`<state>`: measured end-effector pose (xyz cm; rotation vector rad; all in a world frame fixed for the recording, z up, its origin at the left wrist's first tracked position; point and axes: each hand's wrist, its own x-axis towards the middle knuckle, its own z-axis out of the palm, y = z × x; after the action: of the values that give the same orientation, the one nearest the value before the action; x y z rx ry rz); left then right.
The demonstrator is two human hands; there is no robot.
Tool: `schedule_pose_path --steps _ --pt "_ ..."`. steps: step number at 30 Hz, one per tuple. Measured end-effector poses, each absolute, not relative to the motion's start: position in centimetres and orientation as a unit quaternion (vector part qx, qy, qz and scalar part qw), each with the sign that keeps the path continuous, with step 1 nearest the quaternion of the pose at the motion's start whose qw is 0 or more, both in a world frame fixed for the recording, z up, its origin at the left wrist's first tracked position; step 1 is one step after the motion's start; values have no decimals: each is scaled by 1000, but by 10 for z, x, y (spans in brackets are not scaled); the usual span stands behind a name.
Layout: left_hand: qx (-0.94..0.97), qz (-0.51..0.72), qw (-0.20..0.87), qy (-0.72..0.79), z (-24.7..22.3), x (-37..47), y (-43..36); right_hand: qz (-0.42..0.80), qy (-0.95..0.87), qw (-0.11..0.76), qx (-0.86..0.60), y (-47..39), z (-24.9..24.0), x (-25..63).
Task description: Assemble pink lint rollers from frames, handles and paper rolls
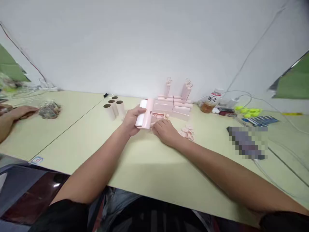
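we see, at the centre of the pale table (145, 167), our left hand (131, 122) closed around a pink-and-white roll (145, 114), its thumb laid across the white part; the roll stands tilted above the tabletop. our right hand (166, 130) lies just to the right of it, palm down with the fingers bent, at the near edge of a pink part (158, 116); we cannot tell how far it is closed or whether it grips anything. beyond it we note long pink pieces (182, 111) lying in rows, with 3 slender pink pieces (167, 88) upright on them. to the right are loose pink bits (187, 132), a labelled bottle (212, 100) of brown liquid, yellow-green items (248, 111) and a pixelated dark object (246, 142). to the left, 4 open-topped tubes (109, 112) stand upright; farther left, another person's hand (25, 112) is near a clear bag (49, 109).
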<state>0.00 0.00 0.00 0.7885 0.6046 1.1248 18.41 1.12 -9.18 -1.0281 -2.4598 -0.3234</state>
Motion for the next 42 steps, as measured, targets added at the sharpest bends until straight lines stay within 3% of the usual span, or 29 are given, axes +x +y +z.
schedule_pose_path --steps 7,9,22,29,35,42 --pt "439 474 734 210 -6 -6 -3 -162 -829 418 -333 -43 -45 208" --pt "467 446 739 193 -9 -3 -7 -157 -820 435 -337 -63 -36 213" --pt "494 360 758 227 -28 19 -23 -130 -814 469 -319 -92 -37 224" --pt "533 364 711 279 -31 21 -20 -119 -832 433 -327 -92 -36 226" --pt "639 340 598 344 -34 19 -18 -123 -841 375 -370 -93 -38 226" --pt "621 330 616 354 -39 25 -22 -133 -833 377 -383 -92 -45 222"
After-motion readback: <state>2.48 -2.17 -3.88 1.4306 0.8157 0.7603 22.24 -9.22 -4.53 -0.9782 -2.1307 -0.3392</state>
